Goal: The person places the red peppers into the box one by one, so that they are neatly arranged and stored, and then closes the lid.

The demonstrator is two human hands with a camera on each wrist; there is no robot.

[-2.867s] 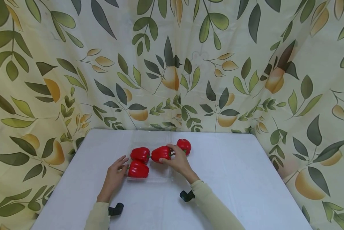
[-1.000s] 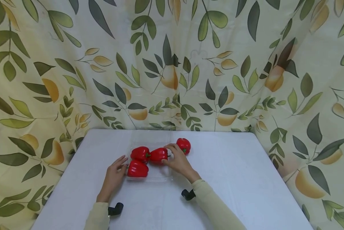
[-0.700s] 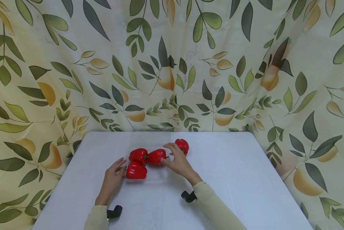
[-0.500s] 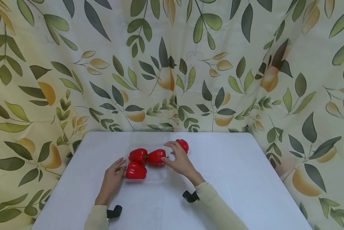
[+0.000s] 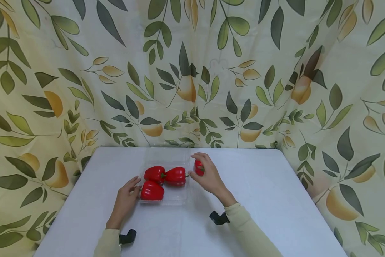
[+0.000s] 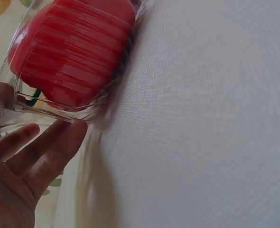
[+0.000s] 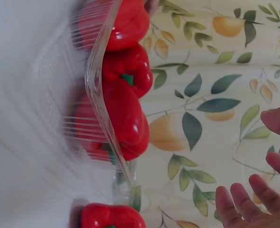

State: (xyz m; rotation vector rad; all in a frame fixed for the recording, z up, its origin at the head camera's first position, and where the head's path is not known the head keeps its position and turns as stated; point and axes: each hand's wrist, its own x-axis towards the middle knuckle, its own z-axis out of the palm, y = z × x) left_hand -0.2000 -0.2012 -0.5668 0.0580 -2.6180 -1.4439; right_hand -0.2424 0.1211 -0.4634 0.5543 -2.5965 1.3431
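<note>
Three red bell peppers [image 5: 175, 176] lie in a clear plastic clamshell box [image 5: 179, 197]. My left hand [image 5: 126, 198] touches the box's left side, and in the left wrist view its fingers [image 6: 54, 154] reach the clear wall with fairly straight tips. Another red bell pepper [image 5: 199, 167] lies on the table just right of the box. My right hand [image 5: 211, 178] is over and beside that pepper, hiding part of it; its fingers are spread and hold nothing. In the right wrist view the loose pepper [image 7: 111, 217] shows apart from the fingers [image 7: 244, 202].
The box's clear lid [image 5: 166, 154] lies folded back towards the table's far edge. A white-covered table [image 5: 260, 189] extends to both sides. Behind it hangs a leaf-and-fruit patterned curtain [image 5: 208, 85]. Black wrist cameras [image 5: 219, 217] project inward from both sleeves.
My right hand gripped a pepper, lowered it into the box's right part and let go. It has since moved right, to the loose pepper. My left hand has stayed at the box.
</note>
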